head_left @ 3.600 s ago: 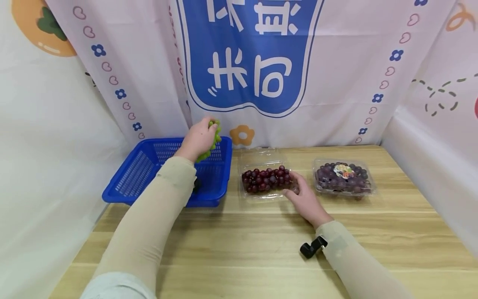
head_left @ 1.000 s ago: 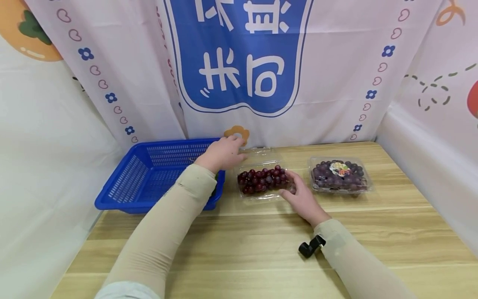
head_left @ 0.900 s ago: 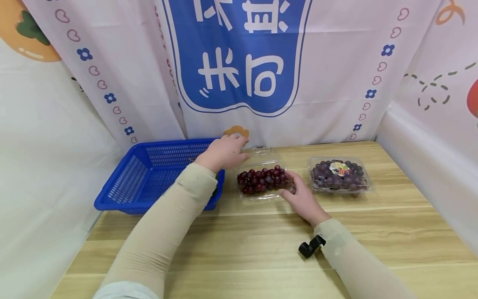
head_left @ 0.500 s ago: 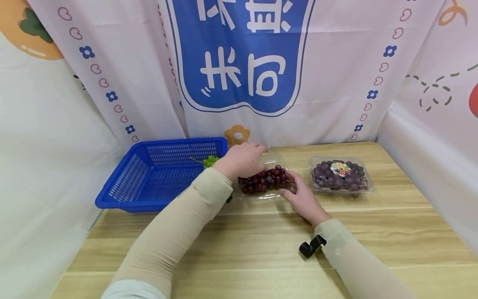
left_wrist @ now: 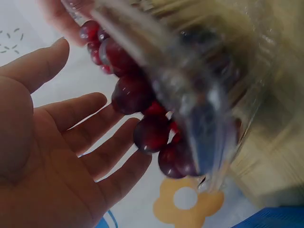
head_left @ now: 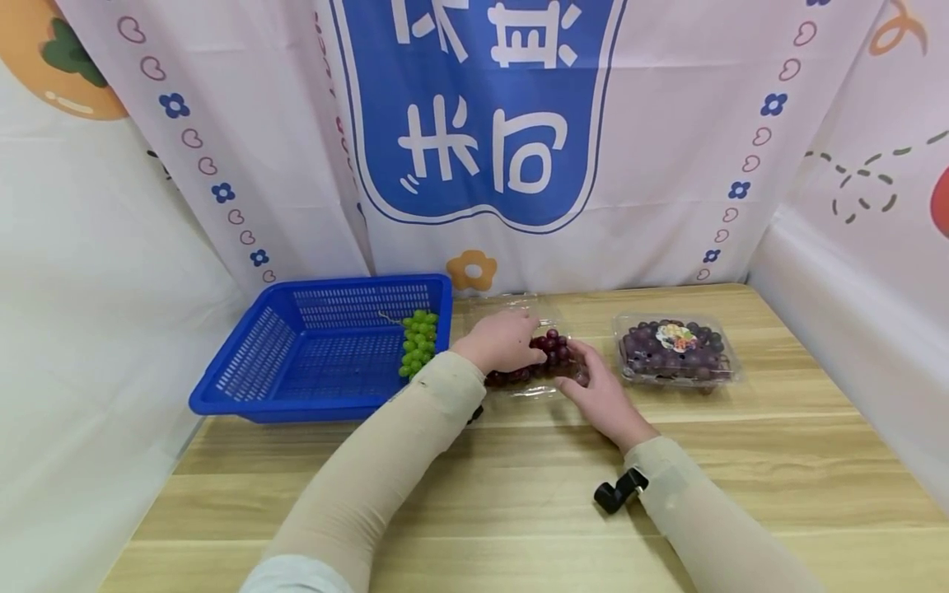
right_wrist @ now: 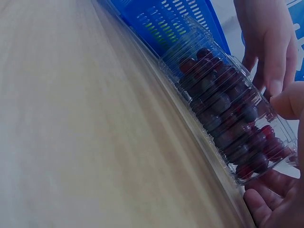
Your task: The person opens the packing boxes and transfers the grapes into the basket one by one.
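My left hand [head_left: 502, 339] reaches palm-down over a bunch of dark red grapes [head_left: 552, 342] in an open clear plastic clamshell box [head_left: 530, 393]. In the left wrist view its fingers are spread and nearly straight, fingertips right at the grapes [left_wrist: 152, 133]. My right hand [head_left: 604, 397] grips the right end of that box, thumb on one side and fingers on the other, as the right wrist view also shows. Part of the bunch is hidden under the left hand. A bunch of green grapes [head_left: 418, 342] lies along the right side of a blue plastic basket [head_left: 326, 354].
A closed clear box [head_left: 676, 354] of dark grapes with a round sticker stands to the right on the wooden table [head_left: 519, 494]. A printed cloth [head_left: 667, 206] hangs behind the table's back edge. A black clip [head_left: 621, 492] sits on the right wrist.
My left hand has let go of the green grapes, which now lie in the basket, and has moved right and down over the red grapes. The right hand stays at the box.
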Demonstrator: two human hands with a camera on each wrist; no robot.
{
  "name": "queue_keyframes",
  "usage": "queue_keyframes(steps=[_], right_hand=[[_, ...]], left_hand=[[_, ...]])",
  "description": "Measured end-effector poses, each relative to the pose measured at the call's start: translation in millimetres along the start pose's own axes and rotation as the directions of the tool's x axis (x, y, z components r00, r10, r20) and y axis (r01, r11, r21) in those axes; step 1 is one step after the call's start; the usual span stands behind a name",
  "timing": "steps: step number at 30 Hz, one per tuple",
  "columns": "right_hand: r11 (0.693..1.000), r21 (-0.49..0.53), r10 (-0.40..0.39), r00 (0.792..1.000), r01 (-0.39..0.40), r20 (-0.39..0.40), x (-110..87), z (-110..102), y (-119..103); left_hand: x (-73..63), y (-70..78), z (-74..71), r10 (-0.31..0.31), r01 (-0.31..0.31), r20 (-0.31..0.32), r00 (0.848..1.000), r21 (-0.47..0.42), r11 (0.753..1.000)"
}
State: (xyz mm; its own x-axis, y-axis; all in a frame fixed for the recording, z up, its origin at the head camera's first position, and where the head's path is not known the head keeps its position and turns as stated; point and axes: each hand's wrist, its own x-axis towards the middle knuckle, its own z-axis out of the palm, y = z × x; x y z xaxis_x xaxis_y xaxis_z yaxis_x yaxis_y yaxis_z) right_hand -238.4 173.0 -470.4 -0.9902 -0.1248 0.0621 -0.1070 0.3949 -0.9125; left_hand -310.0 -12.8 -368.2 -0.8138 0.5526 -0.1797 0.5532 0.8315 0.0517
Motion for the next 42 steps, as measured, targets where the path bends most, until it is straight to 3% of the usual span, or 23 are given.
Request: queue_keyframes(steps=[7,12,18,28,37,42], right_hand=[[1.0,0.005,-0.012,1.0,0.012,-0.003,1.5,1,0],[1.0,0.005,-0.011,1.0,0.011,0.004,2.0,2,0],[1.0,0.008,-0.019,1.0,0.019,0.004,2.8,2,1],[0.999,0.009,-0.037,0.999,0.037,0.002,3.3,-2,6],[1.0,0.014,-0.027,1.0,0.027,0.009,3.0,-1,7],[1.0,0.015,-0.023,1.0,0.023,0.015,3.2,0,4]], left_hand=[[5.6,4.1,9.4,-0.023,0.024,-0.01,1.0,0.035,0.999],[10.1,5.0,19.9,-0.055,0.055,-0.011,0.998,0.003,0.999],[15.8,5.0,29.3,-0.05,0.052,-0.044,0.998,0.023,0.998],[21.4,7.7,36.9,-0.018,0.021,-0.046,0.999,0.064,0.998],[29.2,5.0,47.0,-0.035,0.036,-0.023,0.999,0.075,0.997],[29.3,5.6,48.7,-0.056,0.059,-0.041,0.998,0.09,0.994]])
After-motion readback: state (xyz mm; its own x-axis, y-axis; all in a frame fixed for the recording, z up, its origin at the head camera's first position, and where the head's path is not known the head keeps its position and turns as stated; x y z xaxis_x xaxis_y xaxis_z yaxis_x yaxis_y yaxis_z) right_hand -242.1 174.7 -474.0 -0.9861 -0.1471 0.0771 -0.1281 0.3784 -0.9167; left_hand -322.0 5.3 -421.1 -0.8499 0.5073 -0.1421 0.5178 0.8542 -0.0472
